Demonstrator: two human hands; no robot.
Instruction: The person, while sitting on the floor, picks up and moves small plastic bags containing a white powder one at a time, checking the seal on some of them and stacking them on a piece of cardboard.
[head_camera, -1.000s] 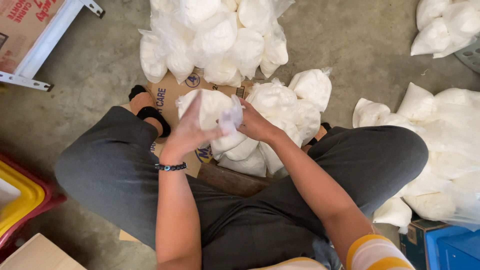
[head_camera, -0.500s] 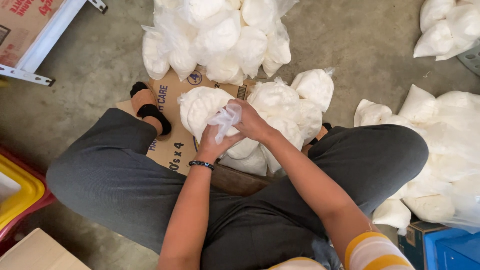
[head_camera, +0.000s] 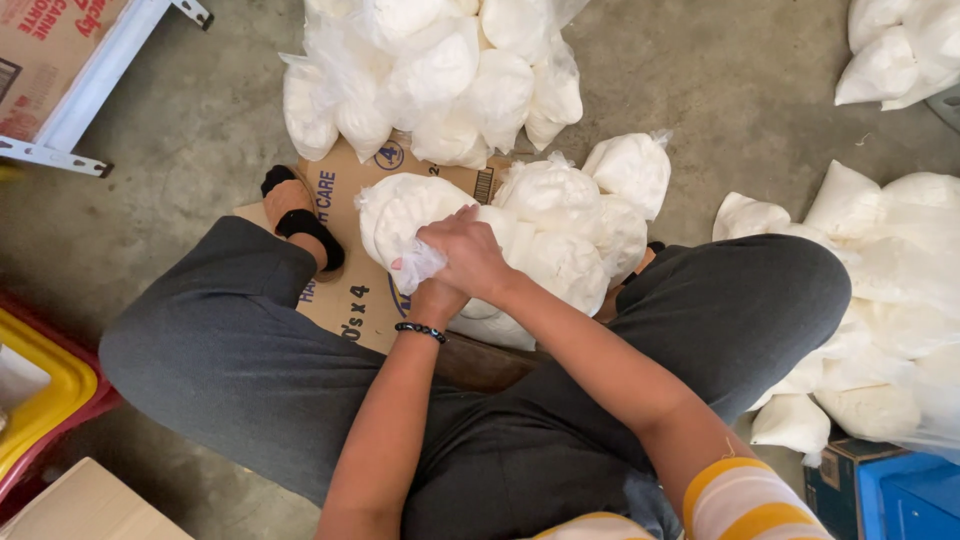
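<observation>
Seated person, seen from above, knees spread in dark grey trousers, working over a flattened cardboard sheet (head_camera: 345, 290) on the concrete floor (head_camera: 200, 130).

Right hand (head_camera: 468, 252) lies on top — fingers curled tight together, clamped on the gathered neck of a clear plastic bag of white powder (head_camera: 400, 212). Left hand (head_camera: 435, 295) sits just under it, mostly hidden by the right; a dark beaded bracelet (head_camera: 420, 329) shows at the wrist. Cannot tell whether the left fingers are closed on the neck or only bracing it.

The held bag rests between the knees, on the cardboard, its bulging body turned toward the left leg and its twisted neck poking out below the right fist.

Touching it on the right side — a cluster of filled bags (head_camera: 575, 225) of the same kind. Further out, beyond the cardboard's far edge, a larger heap of bags (head_camera: 440, 70). A third pile of bags (head_camera: 880, 290) spreads on the floor beside the right knee.

A sandalled foot (head_camera: 300, 215) rests on the cardboard's left edge. Yellow and red crate (head_camera: 40, 400) at the left leg; blue bin (head_camera: 900, 495) low right.
</observation>
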